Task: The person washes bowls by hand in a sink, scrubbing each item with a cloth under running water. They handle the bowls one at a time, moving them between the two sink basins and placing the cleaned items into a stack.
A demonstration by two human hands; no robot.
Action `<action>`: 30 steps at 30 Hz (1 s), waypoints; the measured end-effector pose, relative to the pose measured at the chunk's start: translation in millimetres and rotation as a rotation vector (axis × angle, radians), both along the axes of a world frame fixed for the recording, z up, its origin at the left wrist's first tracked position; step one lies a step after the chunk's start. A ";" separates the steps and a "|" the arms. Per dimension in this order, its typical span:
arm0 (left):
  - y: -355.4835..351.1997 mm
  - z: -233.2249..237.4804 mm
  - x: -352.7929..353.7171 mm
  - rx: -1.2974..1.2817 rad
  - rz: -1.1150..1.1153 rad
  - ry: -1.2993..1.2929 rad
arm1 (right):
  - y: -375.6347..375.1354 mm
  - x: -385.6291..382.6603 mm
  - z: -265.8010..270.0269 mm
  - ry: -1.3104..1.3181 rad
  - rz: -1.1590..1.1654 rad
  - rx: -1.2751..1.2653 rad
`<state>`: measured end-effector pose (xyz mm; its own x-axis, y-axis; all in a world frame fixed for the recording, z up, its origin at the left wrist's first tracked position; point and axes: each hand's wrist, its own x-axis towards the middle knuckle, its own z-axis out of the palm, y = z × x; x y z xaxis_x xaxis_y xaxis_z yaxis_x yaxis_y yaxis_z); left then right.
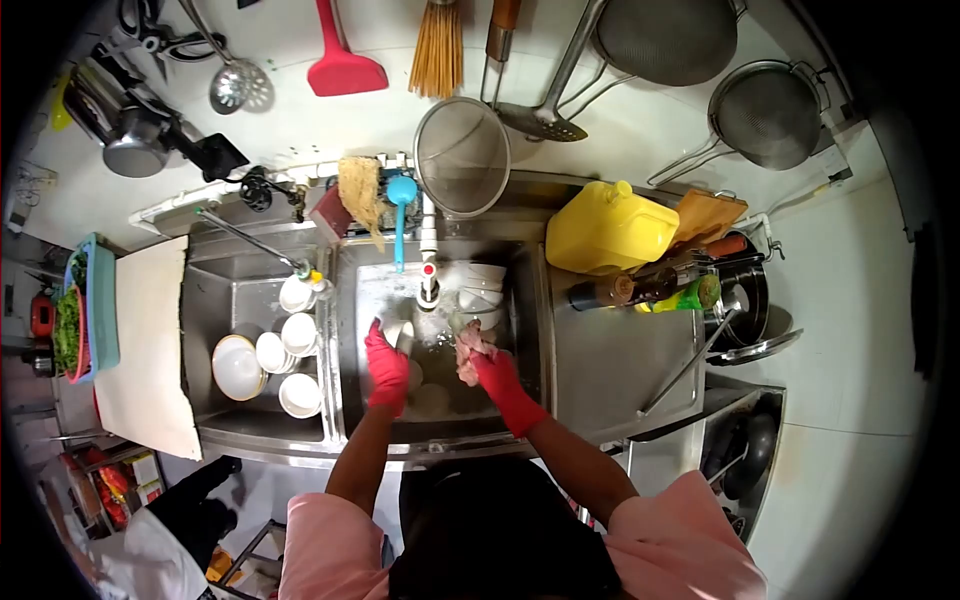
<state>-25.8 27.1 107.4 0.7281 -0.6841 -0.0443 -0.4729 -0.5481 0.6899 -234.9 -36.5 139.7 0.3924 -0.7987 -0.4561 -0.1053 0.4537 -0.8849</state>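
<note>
Both of my hands wear red rubber gloves and are over the right sink basin (355, 385). My left hand (388, 368) grips a small white bowl (402, 335), tilted on its side. In my right hand (497, 375) is a crumpled, pinkish wet cloth (469, 352), a short way right of that bowl. Behind the cloth, white bowls (482, 290) lean in a stack at the basin's back right. Pale round dishes (430, 400) lie under cloudy water between my hands. The faucet (428, 290) stands above the basin, just beyond my hands.
The left basin holds several white bowls (299, 334) and a white plate (238, 367). A yellow jug (612, 230) and bottles (600, 293) stand on the right drainboard (620, 370). Strainers (462, 157) and a red spatula (345, 72) hang behind. Another person (150, 550) is at lower left.
</note>
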 end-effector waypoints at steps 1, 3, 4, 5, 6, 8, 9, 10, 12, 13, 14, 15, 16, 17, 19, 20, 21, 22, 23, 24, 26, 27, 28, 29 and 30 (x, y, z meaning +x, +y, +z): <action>3.9 -11.4 -0.6 -0.112 0.073 0.125 | -1.3 12.8 -2.3 -0.033 0.012 -0.072; 10.5 -49.4 0.4 -0.094 0.175 0.405 | -2.4 39.3 34.4 0.107 0.192 0.020; 11.6 -35.6 -4.1 -0.129 0.193 0.544 | 0.9 52.7 25.7 0.158 0.256 -0.042; 10.0 -20.0 -15.2 -0.164 0.209 0.685 | 4.6 65.5 21.3 0.211 0.320 -0.103; 14.0 -27.2 -25.5 -0.279 0.199 0.771 | 3.5 77.3 30.6 0.684 0.571 -0.459; 16.6 -46.3 -27.9 -0.215 0.186 0.954 | 4.1 91.7 48.1 0.219 0.423 -0.371; 16.5 -43.2 -30.1 -0.312 0.214 1.008 | 3.5 96.0 21.7 0.149 0.421 -0.227; 13.0 -37.6 -34.1 -0.412 0.242 1.060 | 3.1 99.8 -6.7 0.089 0.410 -0.083; 17.0 -36.4 -25.8 -0.427 0.273 1.060 | -6.7 93.9 -18.5 0.101 0.660 -0.259; 23.1 -38.6 -23.4 -0.369 0.226 1.021 | -8.6 92.1 -21.6 0.108 0.779 -0.342; 27.6 -37.1 -21.2 -0.312 0.177 0.982 | -7.1 97.0 8.0 0.309 0.969 -0.560; 29.3 -33.5 -18.1 -0.257 0.126 0.941 | -5.8 102.9 43.8 0.495 1.144 -0.800; 28.9 -26.9 -14.9 -0.205 0.074 0.899 | -2.6 97.7 58.3 0.570 1.148 -0.814; 24.7 -17.2 -10.5 -0.157 0.021 0.855 | -2.9 93.3 64.8 0.646 1.150 -0.832; 23.2 52.6 -20.8 -0.025 0.215 1.079 | 0.9 89.0 21.5 0.942 0.910 -0.866; 21.9 57.4 -26.0 -0.016 0.298 1.109 | 2.8 90.4 9.1 0.963 0.781 -0.884; 21.0 62.0 -28.2 0.002 0.275 1.134 | 5.2 96.8 23.7 0.981 0.653 -0.900; 18.0 66.7 -28.4 0.018 0.252 1.157 | 9.1 98.4 40.1 0.956 0.657 -0.821; 16.7 69.4 -28.3 0.032 0.231 1.181 | 7.3 100.0 49.0 0.757 0.682 -0.774; 17.2 51.7 -24.4 -0.033 0.166 1.181 | 5.9 99.9 52.1 0.558 0.700 -0.721; 14.4 32.8 -17.2 -0.056 0.069 1.134 | -5.3 94.9 39.5 0.319 0.946 -0.887; 14.4 32.8 -15.8 -0.006 0.037 1.087 | -16.5 84.2 1.3 0.268 1.180 -1.099; 15.9 32.6 -14.0 0.044 0.007 1.039 | -19.8 78.1 5.5 0.333 1.276 -1.045; 14.9 32.2 -9.6 0.090 -0.024 0.987 | -23.0 72.3 11.3 0.398 1.372 -0.992; 12.3 30.8 -3.5 0.133 -0.056 0.932 | -26.5 73.5 72.7 0.575 1.302 -0.675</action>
<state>-29.3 39.4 138.2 0.3258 -0.6647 -0.6724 0.2102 -0.6424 0.7369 -161.4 -63.0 212.4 0.8520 -0.1744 -0.4937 -0.4736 -0.6589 -0.5844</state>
